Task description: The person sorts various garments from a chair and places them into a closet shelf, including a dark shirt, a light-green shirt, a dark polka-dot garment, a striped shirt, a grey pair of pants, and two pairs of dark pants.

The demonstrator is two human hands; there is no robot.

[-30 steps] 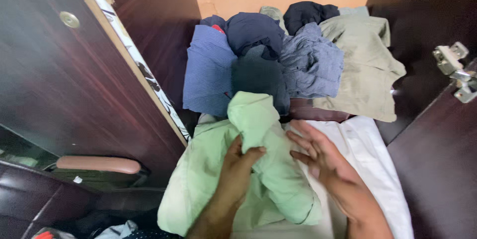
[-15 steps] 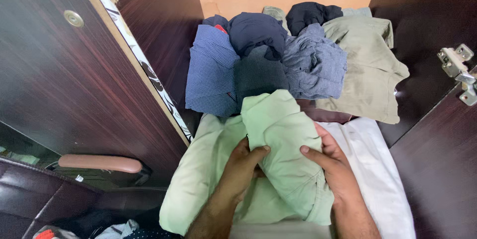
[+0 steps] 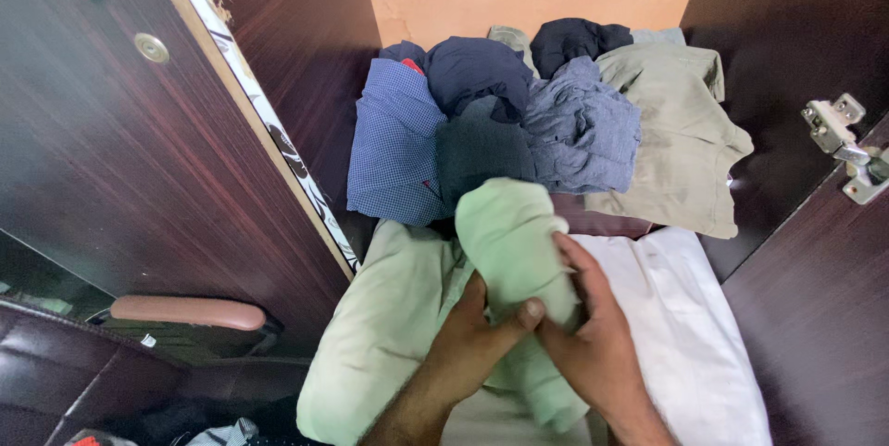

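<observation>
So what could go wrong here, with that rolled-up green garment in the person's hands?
The light green roll is gripped only at its lower part by the left hand and right hand; its free top could unroll. The pile of blue garments behind looks loose and crowded, so pushing the roll in might topple it. The white cloth underneath could get rumpled.

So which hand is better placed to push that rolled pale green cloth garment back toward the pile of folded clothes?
Probably the right hand: it wraps the side of the rolled pale green garment, nearer the pile of folded clothes. The left hand pinches it lower down.
</observation>
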